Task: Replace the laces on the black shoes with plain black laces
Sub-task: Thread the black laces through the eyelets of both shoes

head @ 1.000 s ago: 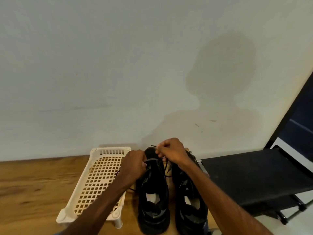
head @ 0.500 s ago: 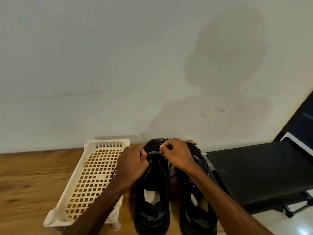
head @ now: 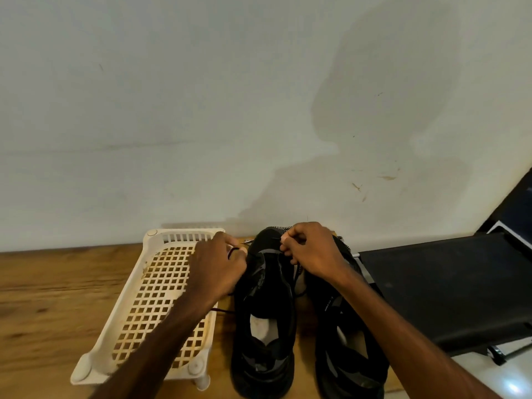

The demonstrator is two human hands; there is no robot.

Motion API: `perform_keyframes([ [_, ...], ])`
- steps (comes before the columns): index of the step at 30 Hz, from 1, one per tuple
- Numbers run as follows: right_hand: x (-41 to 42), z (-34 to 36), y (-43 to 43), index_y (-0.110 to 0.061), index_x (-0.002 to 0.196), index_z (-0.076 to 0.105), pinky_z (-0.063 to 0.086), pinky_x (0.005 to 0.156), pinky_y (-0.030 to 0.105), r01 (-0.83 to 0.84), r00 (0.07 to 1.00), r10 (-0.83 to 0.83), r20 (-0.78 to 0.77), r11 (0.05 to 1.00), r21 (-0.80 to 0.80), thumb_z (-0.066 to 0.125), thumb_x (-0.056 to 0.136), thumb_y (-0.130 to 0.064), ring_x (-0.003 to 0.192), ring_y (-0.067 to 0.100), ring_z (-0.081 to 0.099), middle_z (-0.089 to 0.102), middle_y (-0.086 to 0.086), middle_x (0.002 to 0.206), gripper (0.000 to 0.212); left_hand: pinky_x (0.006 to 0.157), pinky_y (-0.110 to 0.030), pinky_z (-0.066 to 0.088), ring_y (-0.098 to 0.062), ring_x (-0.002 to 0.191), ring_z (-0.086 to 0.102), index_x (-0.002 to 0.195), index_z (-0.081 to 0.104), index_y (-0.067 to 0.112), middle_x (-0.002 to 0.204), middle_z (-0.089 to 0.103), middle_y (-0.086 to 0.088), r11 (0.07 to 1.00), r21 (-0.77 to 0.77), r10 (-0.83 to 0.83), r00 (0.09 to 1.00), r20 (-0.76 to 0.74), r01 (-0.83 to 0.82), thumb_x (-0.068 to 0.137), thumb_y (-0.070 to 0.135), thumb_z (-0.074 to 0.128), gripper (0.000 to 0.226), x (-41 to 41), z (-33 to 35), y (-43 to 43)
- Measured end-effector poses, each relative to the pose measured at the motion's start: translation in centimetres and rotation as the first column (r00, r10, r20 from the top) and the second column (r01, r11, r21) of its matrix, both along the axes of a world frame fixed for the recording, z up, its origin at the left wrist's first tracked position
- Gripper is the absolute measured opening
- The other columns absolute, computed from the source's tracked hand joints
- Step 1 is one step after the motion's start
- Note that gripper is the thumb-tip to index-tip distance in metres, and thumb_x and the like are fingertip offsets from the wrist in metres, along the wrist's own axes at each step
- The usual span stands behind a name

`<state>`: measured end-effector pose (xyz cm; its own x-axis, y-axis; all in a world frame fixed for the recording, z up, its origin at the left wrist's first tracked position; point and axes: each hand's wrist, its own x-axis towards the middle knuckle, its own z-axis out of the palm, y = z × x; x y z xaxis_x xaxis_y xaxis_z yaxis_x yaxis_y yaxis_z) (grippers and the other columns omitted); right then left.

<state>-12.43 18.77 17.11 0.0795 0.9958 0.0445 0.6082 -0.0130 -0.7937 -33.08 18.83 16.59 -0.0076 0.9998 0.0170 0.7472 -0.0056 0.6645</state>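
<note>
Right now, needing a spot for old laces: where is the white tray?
Head view: the white tray sits on the wooden table, left of the black shoes.

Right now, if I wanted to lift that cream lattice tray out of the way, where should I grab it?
Probably the long left rim of the cream lattice tray, from the left: it is a solid raised edge and bare, while the left hand and forearm cross its right side, where a black shoe crowds it.
</note>
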Motion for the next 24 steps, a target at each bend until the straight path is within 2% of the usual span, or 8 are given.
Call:
perform_keyframes([
  [2, 0.5, 0.2, 0.1, -0.009, 0.103, 0.075, 0.06, 0.059, 0.022, 0.032, 0.998, -0.031, -0.046, 0.999, 0.011, 0.065, 0.1, -0.014, 0.064, 0.005, 0.071, 0.076, -0.002, 0.08, 0.012, 0.111, -0.048, 0.034, -0.023, 0.134, 0.043, 0.126, 0.058, 0.027, 0.129, 0.059, 0.005, 0.982, 0.187, 0.056, 0.967, -0.247, -0.009, 0.091, 0.041, 0.067, 0.038, 0.6, 0.2, -0.8],
  [4, 0.9, 0.3, 0.3, -0.012, 0.106, 0.075, 0.055, 0.054, 0.017, 0.057, 0.994, -0.056, -0.092, 0.998, -0.001, 0.064, 0.1, -0.009, 0.063, 0.005, 0.07, 0.077, -0.002, 0.08, 0.013, 0.097, -0.039, 0.045, -0.017, 0.114, 0.058, 0.117, 0.064, 0.028, 0.114, 0.066, 0.009, 0.958, 0.287, 0.049, 0.978, -0.203, 0.011, 0.09, 0.046, 0.068, 0.033, 1.5, 0.4, -1.5],
  [6, 1.2, 0.3, 0.2, -0.016, 0.111, 0.075, 0.052, 0.054, 0.015, 0.049, 0.991, -0.051, -0.122, 0.999, -0.017, 0.062, 0.1, -0.007, 0.065, 0.004, 0.069, 0.077, -0.004, 0.083, 0.019, 0.07, -0.019, 0.047, -0.002, 0.08, 0.062, 0.101, 0.067, 0.028, 0.089, 0.067, 0.014, 0.973, 0.225, -0.034, 0.995, -0.089, 0.053, 0.087, 0.053, 0.07, 0.029, 2.1, 0.1, -2.3],
  [10, 0.9, 0.6, -0.4, -0.012, 0.105, 0.08, 0.056, 0.06, 0.022, -0.025, 0.98, 0.013, -0.2, 0.998, -0.056, 0.068, 0.096, -0.006, 0.069, 0.009, 0.07, 0.078, -0.001, 0.083, 0.016, 0.054, -0.01, 0.033, -0.001, 0.066, 0.052, 0.097, 0.068, 0.024, 0.087, 0.066, 0.01, 0.987, 0.134, -0.068, 0.98, -0.187, 0.094, 0.082, 0.047, 0.072, 0.028, 3.2, -0.3, -2.8],
  [13, 0.4, 0.7, -0.7, -0.011, 0.093, 0.082, 0.056, 0.057, 0.02, -0.058, 0.981, 0.05, -0.189, 0.998, -0.038, 0.077, 0.09, -0.012, 0.06, 0.009, 0.07, 0.077, 0.001, 0.077, 0.006, 0.059, -0.019, 0.042, -0.008, 0.07, 0.056, 0.092, 0.068, 0.022, 0.086, 0.064, 0.005, 0.982, 0.161, -0.047, 0.951, -0.305, 0.1, 0.086, 0.041, 0.068, 0.02, 4.1, -0.2, -2.5],
  [16, -0.2, 0.5, -0.8, -0.016, 0.088, 0.083, 0.056, 0.057, 0.017, -0.075, 0.994, 0.074, -0.08, 0.997, -0.003, 0.081, 0.087, -0.017, 0.061, 0.008, 0.07, 0.077, -0.001, 0.075, 0.002, 0.066, -0.024, 0.042, -0.012, 0.079, 0.061, 0.096, 0.07, 0.023, 0.09, 0.065, 0.003, 0.978, 0.18, -0.029, 0.928, -0.372, 0.103, 0.091, 0.039, 0.066, 0.017, 4.6, -0.5, -2.3],
  [20, -1.0, 0.1, -0.6, -0.021, 0.086, 0.084, 0.053, 0.069, 0.01, -0.08, 0.991, 0.078, 0.11, 0.997, 0.01, 0.083, 0.084, -0.02, 0.072, -0.001, 0.07, 0.078, -0.009, 0.08, 0.002, 0.064, -0.023, 0.043, -0.011, 0.073, 0.058, 0.091, 0.073, 0.022, 0.084, 0.065, 0.004, 0.974, 0.215, -0.003, 0.955, -0.297, 0.069, 0.092, 0.032, 0.065, 0.013, 4.2, -0.6, -1.9],
  [24, -2.0, -0.2, -0.6, -0.017, 0.084, 0.083, 0.043, 0.06, 0.0, -0.005, 0.992, 0.002, 0.13, 1.0, 0.024, 0.082, 0.084, -0.017, 0.068, -0.006, 0.063, 0.076, -0.008, 0.08, 0.001, 0.076, -0.032, 0.056, -0.017, 0.082, 0.067, 0.094, 0.074, 0.02, 0.09, 0.071, 0.002, 0.978, 0.203, 0.004, 0.973, -0.233, 0.044, 0.091, 0.028, 0.065, 0.013, 4.1, -0.5, -1.8],
])
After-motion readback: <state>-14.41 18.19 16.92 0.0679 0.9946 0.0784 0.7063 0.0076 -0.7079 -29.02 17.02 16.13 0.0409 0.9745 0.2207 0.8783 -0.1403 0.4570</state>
